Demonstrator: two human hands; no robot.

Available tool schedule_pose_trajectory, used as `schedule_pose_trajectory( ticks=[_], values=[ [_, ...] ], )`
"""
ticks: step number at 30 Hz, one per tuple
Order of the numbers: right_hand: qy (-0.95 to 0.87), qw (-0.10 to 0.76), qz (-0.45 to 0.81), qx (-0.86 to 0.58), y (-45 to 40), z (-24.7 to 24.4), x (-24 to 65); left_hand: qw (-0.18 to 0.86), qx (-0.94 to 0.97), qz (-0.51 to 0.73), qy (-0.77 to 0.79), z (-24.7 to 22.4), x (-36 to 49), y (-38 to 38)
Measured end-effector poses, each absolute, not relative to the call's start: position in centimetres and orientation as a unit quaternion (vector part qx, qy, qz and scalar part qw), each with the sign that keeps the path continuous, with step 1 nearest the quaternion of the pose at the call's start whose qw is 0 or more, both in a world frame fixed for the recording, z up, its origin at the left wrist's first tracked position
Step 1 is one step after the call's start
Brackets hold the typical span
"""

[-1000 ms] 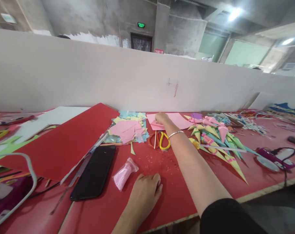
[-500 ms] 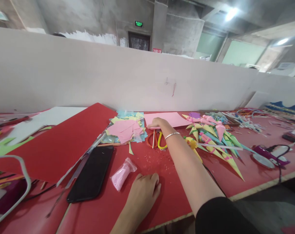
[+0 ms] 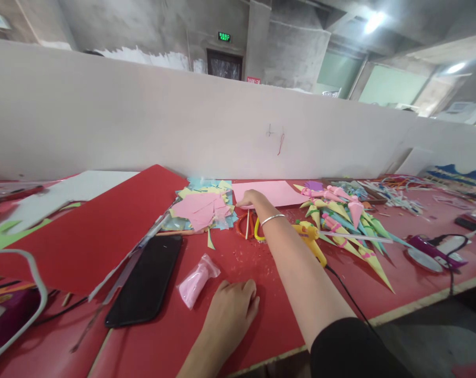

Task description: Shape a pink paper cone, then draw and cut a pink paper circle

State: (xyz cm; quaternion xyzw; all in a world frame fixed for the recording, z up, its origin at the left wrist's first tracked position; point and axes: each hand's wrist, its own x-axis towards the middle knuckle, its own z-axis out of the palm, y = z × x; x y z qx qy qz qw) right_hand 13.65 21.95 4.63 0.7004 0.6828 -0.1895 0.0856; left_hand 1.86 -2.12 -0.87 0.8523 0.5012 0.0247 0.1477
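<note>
Right hand (image 3: 250,198) stretched to the far side, fingers drawn close together and bent down on the near left corner of a pink sheet (image 3: 277,193); I can't tell from here whether they pinch it. A silver bracelet (image 3: 272,219) circles that wrist. The left hand (image 3: 233,304) lies near, loosely curled with the knuckles up, and whatever might be beneath its palm is hidden from me.

A long white partition (image 3: 143,115) backs the red counter (image 3: 277,320). On the left, a broad red sheet (image 3: 104,236) lies aslant, partly over a white sheet (image 3: 80,189). To the right sits a heap of yellow, green, blue and pink cones (image 3: 355,212), just beside the pink sheet. Scraps of pink, yellow and blue paper (image 3: 198,207) are piled left of the right hand, and a black smartphone (image 3: 145,283) lies nearer, alongside the red sheet.

Just right of the right forearm rests a yellow glue gun (image 3: 312,242), its dark cord trailing towards the near edge. A clear packet with something pink inside (image 3: 194,283) is just left of the left hand. Red and yellow looped handles (image 3: 239,226) lie just nearer than the right hand, a thin white stick (image 3: 247,227) over the red one.
</note>
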Motion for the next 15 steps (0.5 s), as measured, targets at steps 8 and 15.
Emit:
schedule_pose_trajectory(
  ticks=[8,15],
  values=[
    [0.692,0.108,-0.175,0.692,21.8,5.3,13.6,0.142,0.854,0.021,0.5,-0.6,1.9,-2.1],
    [0.702,0.069,-0.103,0.701,21.8,5.0,14.6,0.137,0.855,0.033,0.5,-0.9,1.9,-2.0]
  ],
)
